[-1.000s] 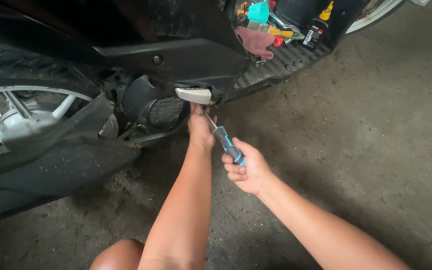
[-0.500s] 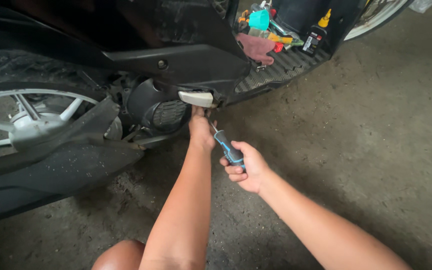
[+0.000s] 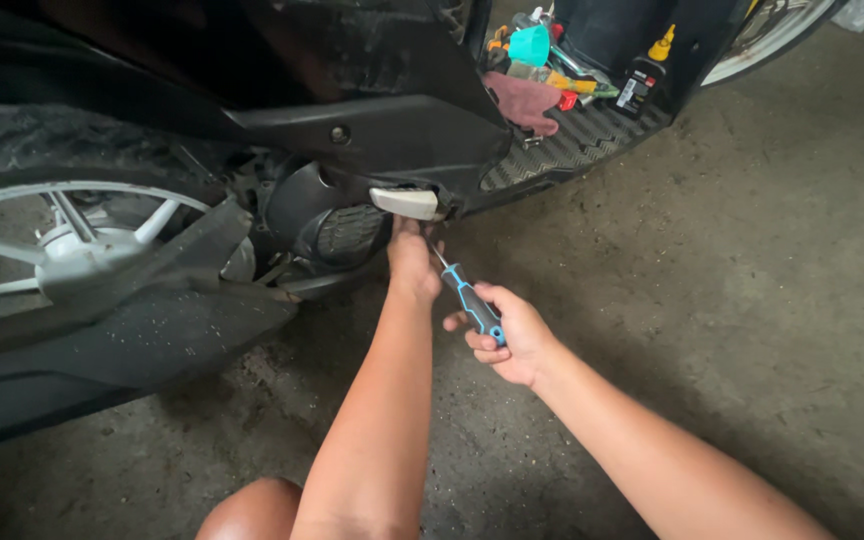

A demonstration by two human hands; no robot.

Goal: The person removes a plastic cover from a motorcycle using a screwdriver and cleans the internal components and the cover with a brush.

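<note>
A person crouches beside a black scooter (image 3: pixel 252 110), seen from over their own arms. The right hand (image 3: pixel 507 338) is wrapped around a screwdriver (image 3: pixel 470 300) with a blue and black handle, fingers curled closed on the grip; its thin shaft slants up and left toward the scooter's underside, its tip lost in shadow near a pale footpeg (image 3: pixel 405 202) that juts out below the side panel. The angle looks chosen to reach a fastener tucked under the panel edge, though the fastener itself cannot be seen

The left hand (image 3: pixel 412 262) reaches straight up just beside the shaft, its back to the camera, fingertips hidden under the footpeg. Whether those fingers are open or closed cannot be told; the hand seems placed to steady the part or guide the tip

To the left is the rear wheel (image 3: pixel 82 235) with light spokes, partly covered by a dusty black mudguard (image 3: pixel 142 320). On the ribbed footboard (image 3: pixel 582 140) at top right lie a maroon rag (image 3: pixel 524 100), a teal cup (image 3: pixel 530 45), a small dark bottle (image 3: pixel 634 88) with a yellow cap and a few bright oddments, kept within arm's reach of the work. The floor (image 3: pixel 732 300) is rough grey concrete. A bare knee (image 3: pixel 252 510) shows at the bottom edge
</note>
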